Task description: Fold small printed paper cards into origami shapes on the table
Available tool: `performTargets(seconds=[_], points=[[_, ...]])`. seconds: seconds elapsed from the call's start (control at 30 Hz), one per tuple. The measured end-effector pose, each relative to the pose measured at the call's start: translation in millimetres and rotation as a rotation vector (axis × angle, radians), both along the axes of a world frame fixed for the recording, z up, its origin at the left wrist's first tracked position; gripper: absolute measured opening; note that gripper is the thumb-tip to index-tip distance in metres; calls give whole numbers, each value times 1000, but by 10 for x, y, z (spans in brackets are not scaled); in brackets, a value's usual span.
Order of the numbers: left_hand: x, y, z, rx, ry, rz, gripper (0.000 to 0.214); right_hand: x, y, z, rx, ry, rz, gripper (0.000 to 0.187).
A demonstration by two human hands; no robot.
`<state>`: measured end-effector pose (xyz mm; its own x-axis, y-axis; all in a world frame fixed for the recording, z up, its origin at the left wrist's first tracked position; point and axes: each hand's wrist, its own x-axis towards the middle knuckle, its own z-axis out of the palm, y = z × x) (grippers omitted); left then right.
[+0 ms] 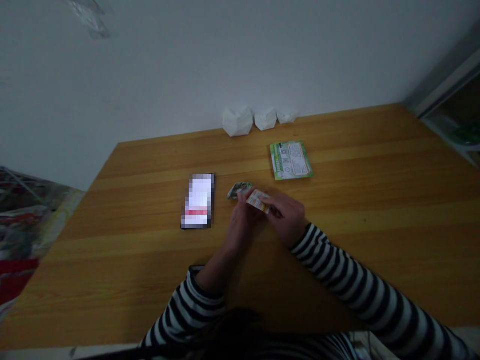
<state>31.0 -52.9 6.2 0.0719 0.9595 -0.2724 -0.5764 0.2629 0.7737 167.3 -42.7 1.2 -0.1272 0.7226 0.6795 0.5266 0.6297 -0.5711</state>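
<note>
This looks like a lived-in room, probably in a home, though the exact room cannot be told. As the person faces it, a wood-grain table (pixel 123 215) meets a plain white wall (pixel 168 65) at twelve o'clock. A lit smartphone (pixel 198 200) lies between eleven and twelve, jumbled clutter (pixel 22 215) at ten, and a pale-framed recess (pixel 463 117) at two.

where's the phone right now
In the head view, the phone lies on the wooden table, to the left of the left hand.
</note>
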Motion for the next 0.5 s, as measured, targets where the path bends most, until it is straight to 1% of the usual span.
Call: performTargets(seconds=[0.07,0.17,0.27,0.37,0.43,0.5], points=[[-14,2,2,-19,-31,-18,64,39,20,-7,88,-141,2,22],[-68,22,27,29,36,-26,50,52,38,23,142,-288,-5,21],[-139,52,43,91,109,-64,42,53,51,93,189,-394,44,21],[-210,81,46,109,157,-112,41,76,65,149,271,-415,86,19],[-254,94,51,96,165,-196,42,92,70,158,316,-384,131,17],[-291,97,68,63,162,-291,42,96,68,143,321,-350,209,16]])
